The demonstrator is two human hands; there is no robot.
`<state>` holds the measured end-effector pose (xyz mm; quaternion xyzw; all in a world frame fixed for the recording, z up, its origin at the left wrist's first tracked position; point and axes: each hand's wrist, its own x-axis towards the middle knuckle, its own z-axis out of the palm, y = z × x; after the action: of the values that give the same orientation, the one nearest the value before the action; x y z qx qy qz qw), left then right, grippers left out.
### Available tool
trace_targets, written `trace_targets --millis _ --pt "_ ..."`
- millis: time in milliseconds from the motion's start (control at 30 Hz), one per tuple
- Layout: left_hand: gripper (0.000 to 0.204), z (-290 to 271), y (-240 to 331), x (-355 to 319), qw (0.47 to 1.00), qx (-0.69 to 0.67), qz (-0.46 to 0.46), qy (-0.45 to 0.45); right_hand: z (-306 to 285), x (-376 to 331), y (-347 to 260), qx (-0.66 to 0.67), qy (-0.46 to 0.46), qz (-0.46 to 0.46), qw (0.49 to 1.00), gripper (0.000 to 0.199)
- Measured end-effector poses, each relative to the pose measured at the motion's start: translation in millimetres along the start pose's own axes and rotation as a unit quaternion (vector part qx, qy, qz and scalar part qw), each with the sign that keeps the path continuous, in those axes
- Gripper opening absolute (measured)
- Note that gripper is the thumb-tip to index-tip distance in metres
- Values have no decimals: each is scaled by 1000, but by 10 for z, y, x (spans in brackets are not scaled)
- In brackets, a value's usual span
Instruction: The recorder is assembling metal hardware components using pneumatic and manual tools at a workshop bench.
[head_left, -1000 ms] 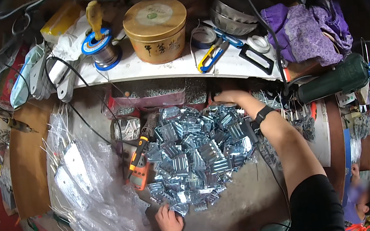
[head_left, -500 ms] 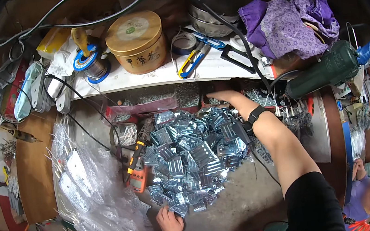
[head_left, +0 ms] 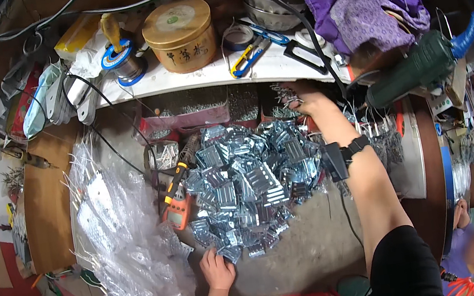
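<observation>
Several metal parts are held at the fingertips, right hand outstretched. Packets are touched by the loosely spread left hand.

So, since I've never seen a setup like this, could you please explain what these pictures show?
There is no robot here, only a person's two bare hands. The pictures come from the left of two wide fisheye cameras on the person's head, looking down, so straight edges bend. The left hand lies at the near edge of a pile of shiny bluish pieces; I can't tell whether it grips one. The right hand, below the shelf's front edge, appears to hold small metal parts. Left of the pile lie an orange meter and clear plastic wrapping.
</observation>
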<state>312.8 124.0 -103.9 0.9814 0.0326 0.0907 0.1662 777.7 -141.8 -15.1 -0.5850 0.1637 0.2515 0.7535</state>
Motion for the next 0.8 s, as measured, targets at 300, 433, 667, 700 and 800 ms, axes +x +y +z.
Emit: trace_targets --millis 300,433,667,700,800 --pt "34 46 -23 74 1000 -15 -1 -10 -189 -2103 292 -20 -72 -49 996 20" --pt "33 45 -52 67 999 13 24 32 -382 -2799 1025 -27 -83 18 996 21" --pt "32 128 -28 28 998 38 39 41 -688 -3121 2515 -266 37 -81 960 18" --pt "32 129 -22 2 997 40 44 47 -653 -3162 2598 -364 76 -168 913 20" --pt "32 128 -37 -1 996 48 52 56 -528 -3223 2725 -475 137 -262 829 26"
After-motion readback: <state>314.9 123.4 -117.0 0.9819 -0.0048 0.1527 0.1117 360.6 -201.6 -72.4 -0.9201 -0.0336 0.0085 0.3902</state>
